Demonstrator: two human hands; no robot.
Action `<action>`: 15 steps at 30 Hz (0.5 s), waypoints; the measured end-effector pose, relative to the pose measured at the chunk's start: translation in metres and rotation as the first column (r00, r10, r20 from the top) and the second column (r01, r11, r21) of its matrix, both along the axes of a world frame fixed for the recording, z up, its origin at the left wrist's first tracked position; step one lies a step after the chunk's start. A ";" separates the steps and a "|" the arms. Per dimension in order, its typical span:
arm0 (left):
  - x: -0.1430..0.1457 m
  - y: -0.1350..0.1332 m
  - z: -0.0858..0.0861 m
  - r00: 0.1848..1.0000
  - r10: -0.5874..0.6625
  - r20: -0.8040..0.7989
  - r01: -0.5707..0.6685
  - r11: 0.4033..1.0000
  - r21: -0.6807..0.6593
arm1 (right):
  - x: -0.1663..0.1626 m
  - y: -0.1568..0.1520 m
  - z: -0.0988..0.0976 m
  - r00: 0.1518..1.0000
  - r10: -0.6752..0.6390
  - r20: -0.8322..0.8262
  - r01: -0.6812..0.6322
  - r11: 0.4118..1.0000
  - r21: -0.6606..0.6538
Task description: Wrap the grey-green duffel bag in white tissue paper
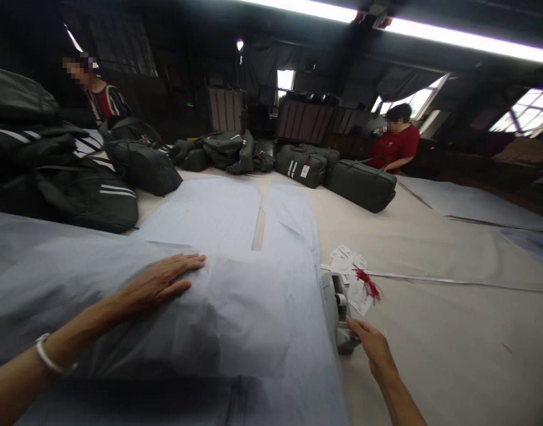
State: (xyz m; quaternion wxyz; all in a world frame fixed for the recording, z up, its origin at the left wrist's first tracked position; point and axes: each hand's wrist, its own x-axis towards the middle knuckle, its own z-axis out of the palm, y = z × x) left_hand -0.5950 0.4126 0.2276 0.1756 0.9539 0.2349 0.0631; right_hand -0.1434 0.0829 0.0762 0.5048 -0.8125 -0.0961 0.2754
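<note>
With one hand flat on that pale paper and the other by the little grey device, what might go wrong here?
1. The left hand presses flat on the thin pale grey tissue sheets, already wrinkled there; more pressure may crease or tear them.
2. The right hand touches the small grey device at the sheets' edge; fingers might get caught.
3. The white paper tags with red strings lie loose beside it and may scatter.

Dim workroom with dark walls and ceiling. Two fluorescent tube lights (466, 40) run across the ceiling at 1 o'clock. Bright windows (526, 111) at 2 o'clock, a smaller one (285, 78) at 12. A large pale work table (453, 331) fills the foreground; dark cabinets (307, 121) line the far wall.
</note>
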 end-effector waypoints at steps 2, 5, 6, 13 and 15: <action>0.002 -0.003 0.003 1.000 0.000 -0.020 0.000 1.000 0.008 | -0.003 -0.004 0.003 0.997 -0.063 0.043 0.062 0.998 0.032; 0.000 -0.003 0.002 1.000 0.004 -0.013 -0.003 1.000 0.030 | -0.010 -0.021 0.015 0.986 -0.164 0.031 0.158 0.976 0.150; -0.001 -0.002 0.000 1.000 0.005 0.000 -0.005 0.999 0.039 | -0.013 -0.028 0.017 0.984 -0.179 -0.007 0.177 0.967 0.183; -0.002 0.003 -0.007 0.999 0.026 0.041 -0.028 0.999 0.040 | -0.045 -0.064 -0.005 0.933 -0.223 -0.282 0.255 0.963 0.084; -0.002 -0.005 0.001 0.999 0.030 0.030 -0.031 0.999 0.015 | -0.050 -0.047 -0.001 0.979 -0.005 -0.203 0.007 1.000 0.011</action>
